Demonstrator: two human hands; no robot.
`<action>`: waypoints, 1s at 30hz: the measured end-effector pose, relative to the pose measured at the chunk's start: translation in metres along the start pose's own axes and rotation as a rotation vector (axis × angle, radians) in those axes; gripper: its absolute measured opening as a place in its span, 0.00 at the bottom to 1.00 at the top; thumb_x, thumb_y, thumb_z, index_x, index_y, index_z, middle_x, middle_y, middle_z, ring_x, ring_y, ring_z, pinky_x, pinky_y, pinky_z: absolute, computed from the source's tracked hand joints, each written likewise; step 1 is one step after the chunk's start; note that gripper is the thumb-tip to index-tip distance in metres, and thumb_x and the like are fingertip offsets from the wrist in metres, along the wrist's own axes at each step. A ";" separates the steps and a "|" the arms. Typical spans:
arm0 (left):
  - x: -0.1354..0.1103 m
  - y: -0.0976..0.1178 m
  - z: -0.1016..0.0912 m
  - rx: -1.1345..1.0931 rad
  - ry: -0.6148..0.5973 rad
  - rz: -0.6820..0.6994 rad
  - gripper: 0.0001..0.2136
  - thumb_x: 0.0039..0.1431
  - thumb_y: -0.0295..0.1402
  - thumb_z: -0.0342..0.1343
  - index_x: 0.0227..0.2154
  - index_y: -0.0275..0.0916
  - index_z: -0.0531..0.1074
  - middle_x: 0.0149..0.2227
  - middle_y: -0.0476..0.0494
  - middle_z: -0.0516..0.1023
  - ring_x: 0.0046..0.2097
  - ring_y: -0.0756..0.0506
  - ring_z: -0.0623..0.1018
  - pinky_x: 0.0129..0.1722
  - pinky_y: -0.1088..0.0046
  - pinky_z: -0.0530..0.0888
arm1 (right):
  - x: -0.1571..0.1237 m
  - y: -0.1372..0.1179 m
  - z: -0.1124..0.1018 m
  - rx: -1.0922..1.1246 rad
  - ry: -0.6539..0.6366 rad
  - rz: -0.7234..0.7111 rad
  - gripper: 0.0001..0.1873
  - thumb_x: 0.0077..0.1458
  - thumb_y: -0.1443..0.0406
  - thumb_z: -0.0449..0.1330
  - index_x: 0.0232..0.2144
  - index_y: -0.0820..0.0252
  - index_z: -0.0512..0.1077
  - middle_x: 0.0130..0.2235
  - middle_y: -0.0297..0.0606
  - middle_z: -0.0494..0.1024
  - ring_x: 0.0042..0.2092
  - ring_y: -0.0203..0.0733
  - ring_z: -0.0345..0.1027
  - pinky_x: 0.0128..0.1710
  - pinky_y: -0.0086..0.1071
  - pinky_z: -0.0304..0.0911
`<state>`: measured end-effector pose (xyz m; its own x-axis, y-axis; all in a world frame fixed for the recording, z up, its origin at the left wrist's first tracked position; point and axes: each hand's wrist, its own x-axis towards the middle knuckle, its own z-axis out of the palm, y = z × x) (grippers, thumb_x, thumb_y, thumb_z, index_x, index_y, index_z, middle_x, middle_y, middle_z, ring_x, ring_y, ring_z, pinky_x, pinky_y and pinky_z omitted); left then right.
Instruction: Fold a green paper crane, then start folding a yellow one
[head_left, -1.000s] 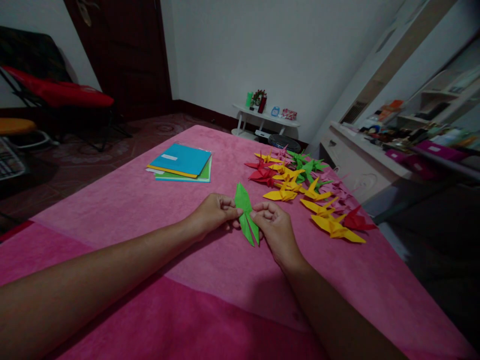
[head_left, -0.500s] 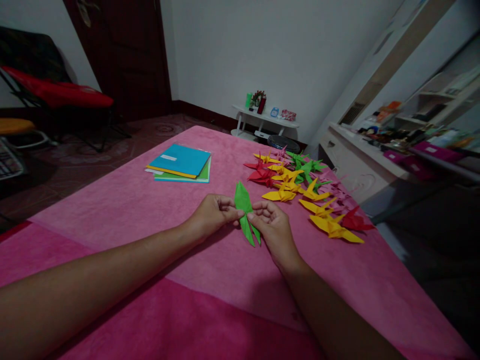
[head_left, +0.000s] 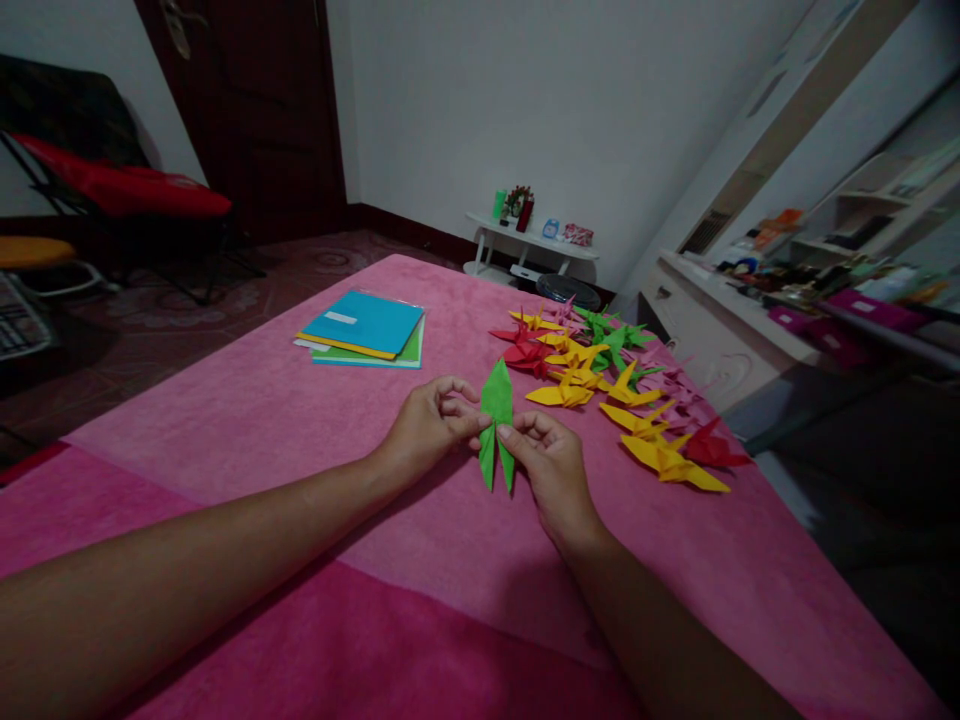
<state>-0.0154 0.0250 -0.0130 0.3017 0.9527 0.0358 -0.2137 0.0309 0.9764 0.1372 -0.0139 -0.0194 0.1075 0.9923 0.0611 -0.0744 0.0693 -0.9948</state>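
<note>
A long, narrow green folded paper piece (head_left: 496, 423) with two pointed tails is held just above the pink cloth (head_left: 247, 420). My left hand (head_left: 429, 427) pinches its left edge with thumb and forefinger. My right hand (head_left: 549, 470) pinches its right edge, fingers curled. Both hands meet at the middle of the piece, which stands nearly upright in the view.
Several finished paper cranes (head_left: 600, 380) in yellow, red, green and pink lie in a spread to the right. A stack of coloured paper sheets (head_left: 365, 327) lies further back on the left. A cluttered dresser (head_left: 757, 300) stands at the right, a red chair (head_left: 112, 185) at far left.
The green piece has turned from slanted to nearly upright and lifted a little. Both hands shifted slightly with it and keep their pinch.
</note>
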 end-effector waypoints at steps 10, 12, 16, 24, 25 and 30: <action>0.049 0.004 -0.001 -0.116 0.017 -0.014 0.15 0.41 0.34 0.68 0.30 0.32 0.72 0.27 0.44 0.78 0.25 0.51 0.75 0.26 0.77 0.70 | 0.052 -0.002 0.007 0.068 0.098 -0.042 0.13 0.40 0.60 0.67 0.26 0.62 0.71 0.23 0.33 0.74 0.22 0.32 0.64 0.21 0.25 0.60; 0.066 0.005 0.001 -0.156 0.039 -0.018 0.16 0.38 0.34 0.69 0.30 0.32 0.73 0.26 0.44 0.78 0.24 0.51 0.75 0.26 0.75 0.70 | 0.067 0.000 0.008 0.075 0.163 -0.093 0.13 0.40 0.59 0.67 0.25 0.62 0.71 0.22 0.31 0.72 0.21 0.32 0.62 0.19 0.24 0.57; 0.083 0.001 0.008 -0.156 0.056 -0.032 0.16 0.36 0.35 0.69 0.29 0.32 0.74 0.25 0.44 0.78 0.24 0.50 0.75 0.24 0.75 0.70 | 0.083 0.008 0.007 0.078 0.228 -0.158 0.14 0.42 0.58 0.65 0.26 0.62 0.71 0.20 0.29 0.70 0.20 0.30 0.58 0.18 0.23 0.54; 0.081 -0.013 0.017 0.092 0.131 0.061 0.11 0.42 0.37 0.65 0.19 0.32 0.74 0.19 0.47 0.75 0.22 0.51 0.72 0.23 0.77 0.67 | 0.085 0.008 -0.002 -0.224 0.303 -0.293 0.07 0.45 0.62 0.62 0.23 0.60 0.71 0.22 0.31 0.72 0.23 0.34 0.64 0.23 0.27 0.60; 0.081 -0.014 0.018 0.106 0.145 0.070 0.11 0.42 0.36 0.64 0.20 0.32 0.74 0.19 0.47 0.74 0.21 0.51 0.72 0.23 0.77 0.67 | 0.085 0.007 -0.002 -0.313 0.320 -0.328 0.06 0.47 0.62 0.61 0.23 0.60 0.72 0.22 0.32 0.72 0.24 0.35 0.65 0.24 0.27 0.60; 0.078 -0.015 0.018 0.209 0.127 0.113 0.09 0.46 0.35 0.61 0.23 0.31 0.77 0.21 0.45 0.76 0.22 0.50 0.72 0.22 0.77 0.67 | 0.080 0.006 -0.004 -0.721 0.349 -0.542 0.06 0.51 0.67 0.58 0.23 0.58 0.73 0.28 0.35 0.73 0.30 0.38 0.66 0.31 0.30 0.62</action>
<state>0.0281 0.0937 -0.0211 0.1652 0.9773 0.1327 -0.0384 -0.1281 0.9910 0.1490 0.0651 -0.0212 0.2453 0.7496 0.6148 0.6856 0.3142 -0.6567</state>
